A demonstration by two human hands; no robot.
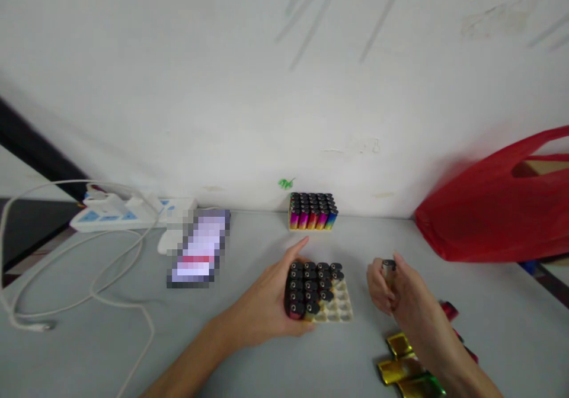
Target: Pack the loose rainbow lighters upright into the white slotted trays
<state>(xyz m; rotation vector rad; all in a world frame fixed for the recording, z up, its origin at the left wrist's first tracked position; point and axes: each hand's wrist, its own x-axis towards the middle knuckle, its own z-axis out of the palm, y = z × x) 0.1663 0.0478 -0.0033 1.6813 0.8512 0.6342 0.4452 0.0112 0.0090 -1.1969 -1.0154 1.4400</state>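
Note:
My left hand [271, 303] is closed round the left side of a pale tray [341, 309] with square pockets. Several black-topped lighters [310, 284] stand upright in it, filling the left columns and the back. Bare pockets show at the tray's front right. To the right of the tray, my right hand [395, 285] grips a single lighter [389, 265], its black top showing above the fingers and most of its body hidden. Beneath and beside my right forearm lie several loose shiny lighters [400, 369] in gold, green and red, partly covered by the arm.
Against the wall stands a full block of colourful lighters [313, 215]. A red bag [498, 208] rests at the right. On the left are a blurred phone [200, 249], a white power strip [133, 211] and looping white cables [142, 309].

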